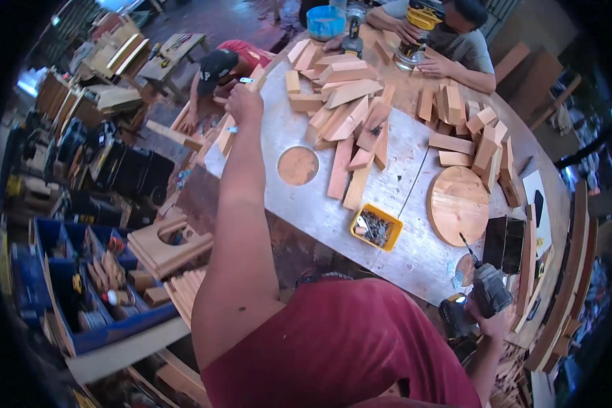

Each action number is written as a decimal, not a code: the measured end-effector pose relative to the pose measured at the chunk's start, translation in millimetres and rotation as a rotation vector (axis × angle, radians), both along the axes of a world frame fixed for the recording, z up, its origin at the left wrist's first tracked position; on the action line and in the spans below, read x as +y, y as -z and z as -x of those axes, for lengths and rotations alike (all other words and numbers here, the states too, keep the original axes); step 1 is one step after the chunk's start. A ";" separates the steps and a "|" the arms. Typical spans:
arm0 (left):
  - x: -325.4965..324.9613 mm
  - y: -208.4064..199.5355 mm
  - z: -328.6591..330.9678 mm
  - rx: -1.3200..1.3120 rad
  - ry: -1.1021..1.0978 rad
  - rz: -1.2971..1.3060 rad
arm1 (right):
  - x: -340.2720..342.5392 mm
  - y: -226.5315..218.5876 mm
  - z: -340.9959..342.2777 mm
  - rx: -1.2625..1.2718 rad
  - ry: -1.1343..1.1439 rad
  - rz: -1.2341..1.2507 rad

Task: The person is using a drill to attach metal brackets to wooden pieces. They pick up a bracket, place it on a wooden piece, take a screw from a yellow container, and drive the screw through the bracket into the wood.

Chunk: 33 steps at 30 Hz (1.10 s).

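My left arm stretches far across the left side of the table. At its end my left hand (245,104) is closed beside a wooden piece (257,77) with a small pale tab (247,80) on it; what its fingers grip is hidden. In my right hand (491,325), low at the right, is a cordless drill (489,289), its long bit pointing up and to the left. Beyond the bit lies a round wooden disc (458,206). A yellow tray (397,234) full of screws stands nearer the table's front edge.
Cut wooden blocks (347,88) lie heaped across the metal-topped table (285,214), with more blocks (486,146) at the right. A co-worker (462,58) leans over a yellow router (423,20); another person in a cap (217,70) bends at far left. A blue divided box (109,326) sits at lower left.
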State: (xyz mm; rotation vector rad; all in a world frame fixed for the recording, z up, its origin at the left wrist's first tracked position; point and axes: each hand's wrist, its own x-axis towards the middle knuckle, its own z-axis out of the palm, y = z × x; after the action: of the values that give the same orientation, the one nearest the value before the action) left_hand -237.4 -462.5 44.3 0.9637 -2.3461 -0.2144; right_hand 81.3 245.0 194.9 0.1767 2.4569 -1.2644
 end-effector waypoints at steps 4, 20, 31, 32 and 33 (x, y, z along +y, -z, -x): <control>-5.7 15.2 26.8 -0.553 -0.102 -0.036 | -21.2 10.3 -24.7 -0.161 0.246 0.181; 49.0 85.8 128.0 0.173 0.908 -0.947 | -4.0 47.1 -62.1 -0.081 0.244 0.075; 186.0 118.2 133.3 0.276 0.979 -0.893 | 9.2 57.5 -30.1 0.014 0.152 -0.046; 196.0 117.7 132.8 0.291 0.993 -0.892 | 9.9 58.4 -29.6 0.003 0.164 -0.012; 205.5 116.6 131.9 0.295 1.000 -0.874 | 9.6 61.9 -27.4 0.048 0.141 -0.050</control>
State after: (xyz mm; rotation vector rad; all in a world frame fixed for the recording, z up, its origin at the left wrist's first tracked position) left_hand -369.3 -257.0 -72.3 -0.0519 -2.2211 -1.7199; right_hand 108.8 254.6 133.0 0.3418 2.5574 -1.2785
